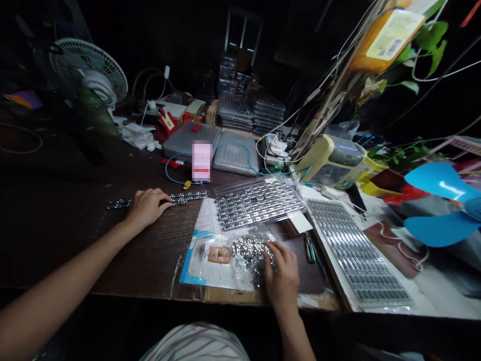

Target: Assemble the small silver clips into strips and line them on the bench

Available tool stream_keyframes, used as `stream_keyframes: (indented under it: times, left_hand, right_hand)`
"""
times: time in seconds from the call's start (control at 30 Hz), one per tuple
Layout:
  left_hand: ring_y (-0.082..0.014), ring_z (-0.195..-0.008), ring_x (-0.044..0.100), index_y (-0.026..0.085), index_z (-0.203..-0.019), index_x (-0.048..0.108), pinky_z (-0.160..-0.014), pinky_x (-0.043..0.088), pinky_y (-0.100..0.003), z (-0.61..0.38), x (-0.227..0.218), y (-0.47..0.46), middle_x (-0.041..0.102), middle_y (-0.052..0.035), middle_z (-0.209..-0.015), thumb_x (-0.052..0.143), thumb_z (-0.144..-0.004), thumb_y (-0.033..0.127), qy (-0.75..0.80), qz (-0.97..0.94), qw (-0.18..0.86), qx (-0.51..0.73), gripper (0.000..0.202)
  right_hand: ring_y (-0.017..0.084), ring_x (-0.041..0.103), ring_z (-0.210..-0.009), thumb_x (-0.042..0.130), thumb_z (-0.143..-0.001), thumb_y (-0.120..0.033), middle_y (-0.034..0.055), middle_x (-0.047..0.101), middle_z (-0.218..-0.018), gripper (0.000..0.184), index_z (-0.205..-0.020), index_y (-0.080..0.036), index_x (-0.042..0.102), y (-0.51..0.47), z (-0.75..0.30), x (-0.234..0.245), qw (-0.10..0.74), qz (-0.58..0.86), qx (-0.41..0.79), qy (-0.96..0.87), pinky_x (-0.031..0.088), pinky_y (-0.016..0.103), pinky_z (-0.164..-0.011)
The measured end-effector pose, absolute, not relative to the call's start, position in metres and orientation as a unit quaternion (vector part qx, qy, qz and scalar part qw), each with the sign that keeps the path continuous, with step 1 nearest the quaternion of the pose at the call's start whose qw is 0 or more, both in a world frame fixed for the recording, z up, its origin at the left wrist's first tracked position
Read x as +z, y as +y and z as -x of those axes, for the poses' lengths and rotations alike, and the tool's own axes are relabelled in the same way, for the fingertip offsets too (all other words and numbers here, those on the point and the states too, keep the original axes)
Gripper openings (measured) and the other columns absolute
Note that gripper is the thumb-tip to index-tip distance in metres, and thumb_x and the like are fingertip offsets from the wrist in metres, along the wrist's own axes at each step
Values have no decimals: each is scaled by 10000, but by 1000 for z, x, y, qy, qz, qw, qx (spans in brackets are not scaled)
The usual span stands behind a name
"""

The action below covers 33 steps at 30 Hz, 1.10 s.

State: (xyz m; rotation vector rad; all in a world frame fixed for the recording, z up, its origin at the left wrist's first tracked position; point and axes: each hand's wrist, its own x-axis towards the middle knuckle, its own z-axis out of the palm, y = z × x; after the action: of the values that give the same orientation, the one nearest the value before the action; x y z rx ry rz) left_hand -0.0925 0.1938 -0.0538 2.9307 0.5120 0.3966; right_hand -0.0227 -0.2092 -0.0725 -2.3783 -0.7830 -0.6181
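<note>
My left hand [147, 206] rests on the dark table with its fingers curled down on a long row of small metal parts [180, 198]. My right hand [281, 268] lies nearer the front edge, fingers bent into a heap of loose shiny metal parts [248, 250] on a clear plastic sheet [203, 265]. A small tan block [219, 254] sits on that sheet left of the heap. Just beyond the heap lies a clear tray [259, 200] filled with rows of the same parts.
A second filled tray [356, 260] lies at the right. Grey tray stacks [214, 143], a blue cable, a white fan [90, 72], a beige device [330, 160], blue fan blades [439, 200] and plants crowd the back and right.
</note>
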Motion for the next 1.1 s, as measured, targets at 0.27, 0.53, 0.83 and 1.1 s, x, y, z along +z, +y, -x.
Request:
stream_keyframes:
  times: [0.27, 0.53, 0.83, 1.1]
  left_hand:
    - [-259, -913, 621, 231, -849, 709, -771, 389, -356, 88, -54, 208, 716, -62, -972, 468, -853, 416, 190, -971, 101, 106, 304]
    - [-286, -894, 598, 220, -811, 704, -795, 367, -396, 91, -48, 198, 699, -84, -920, 515, -824, 376, 171, -978, 50, 106, 245]
    - [-294, -912, 589, 221, -901, 687, -827, 362, -417, 71, -48, 175, 682, -93, -937, 482, -847, 388, 126, -982, 64, 127, 269]
    - [-271, -906, 605, 216, -848, 650, -785, 391, -373, 62, -59, 177, 686, -72, -946, 533, -826, 404, 130, -981, 85, 118, 223]
  right_hand:
    - [230, 578, -814, 323, -943, -546, 92, 648, -885, 465, -958, -193, 625, -250, 12, -88, 191, 937, -190, -224, 427, 333, -699]
    - [159, 590, -666, 317, -970, -477, 44, 657, -830, 422, -853, -206, 618, -229, 14, -63, 204, 932, -203, -220, 358, 260, -585]
    - [144, 593, -699, 361, -970, -414, 39, 640, -795, 355, -851, -202, 619, -209, 16, -36, 253, 913, -212, -239, 378, 233, -624]
    - [156, 595, -734, 361, -972, -414, 40, 651, -828, 349, -890, -199, 623, -224, 11, -45, 263, 923, -183, -215, 390, 244, -650]
